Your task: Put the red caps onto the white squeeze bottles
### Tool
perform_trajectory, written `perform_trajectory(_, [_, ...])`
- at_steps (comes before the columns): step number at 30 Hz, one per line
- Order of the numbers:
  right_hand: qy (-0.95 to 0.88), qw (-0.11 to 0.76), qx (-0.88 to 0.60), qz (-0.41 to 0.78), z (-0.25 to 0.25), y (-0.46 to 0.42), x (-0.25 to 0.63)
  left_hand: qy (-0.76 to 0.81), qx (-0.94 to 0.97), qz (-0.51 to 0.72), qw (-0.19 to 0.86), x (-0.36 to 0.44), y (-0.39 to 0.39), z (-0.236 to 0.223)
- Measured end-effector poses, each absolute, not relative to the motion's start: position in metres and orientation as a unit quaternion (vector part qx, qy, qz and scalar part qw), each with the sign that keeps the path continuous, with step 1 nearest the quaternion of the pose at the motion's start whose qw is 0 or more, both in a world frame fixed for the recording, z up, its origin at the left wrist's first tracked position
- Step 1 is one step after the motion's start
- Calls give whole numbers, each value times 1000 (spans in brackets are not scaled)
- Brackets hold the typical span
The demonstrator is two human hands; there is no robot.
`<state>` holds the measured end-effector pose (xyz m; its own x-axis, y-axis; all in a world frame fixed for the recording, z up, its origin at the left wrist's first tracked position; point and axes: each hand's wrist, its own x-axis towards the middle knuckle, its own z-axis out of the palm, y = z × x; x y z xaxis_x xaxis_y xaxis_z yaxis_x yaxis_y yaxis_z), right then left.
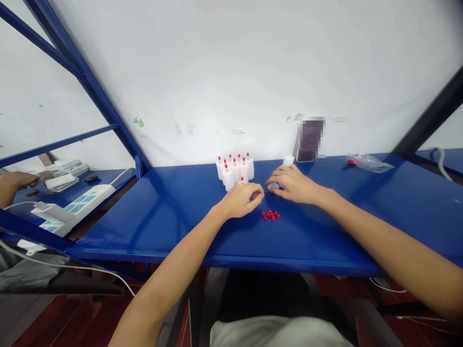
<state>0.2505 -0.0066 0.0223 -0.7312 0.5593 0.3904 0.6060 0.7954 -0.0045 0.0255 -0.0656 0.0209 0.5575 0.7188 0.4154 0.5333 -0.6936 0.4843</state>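
On the table (173, 202), to the right of a cluster of capped bottles (237, 169): a white bottle (273, 186), mostly hidden, with the grip of the right hand (292, 183) closed round it. Left hand (244, 199) just near of the cluster, fingers curled in; cannot tell whether around anything. Loose red caps (271, 215) on the near side, between both hands. Probably light, squeezable plastic, smooth but hardly fragile: best held round the body, gently. For the tiny caps, likely prone to rolling, best pinched by the sides.
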Motion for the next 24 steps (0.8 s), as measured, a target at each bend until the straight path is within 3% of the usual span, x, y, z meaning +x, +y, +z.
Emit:
perform_trajectory(6, [-927, 194, -321, -32, 22, -10, 247, 325, 887, 199, 261, 19, -63, 23])
perform_trajectory(12, [-929, 211, -303, -15, 18, -9, 245, 319, 879, 170, 312, 19, -64, 24])
perform_trajectory(18, [-894, 334, -298, 31, 26, -17, 241, 400, 726, 388, 402, 30, -56, 15])
perform_trajectory(24, [-892, 350, -270, 93, 25, -30, 234, 406, 588, 495, 495, 31, -49, 15])
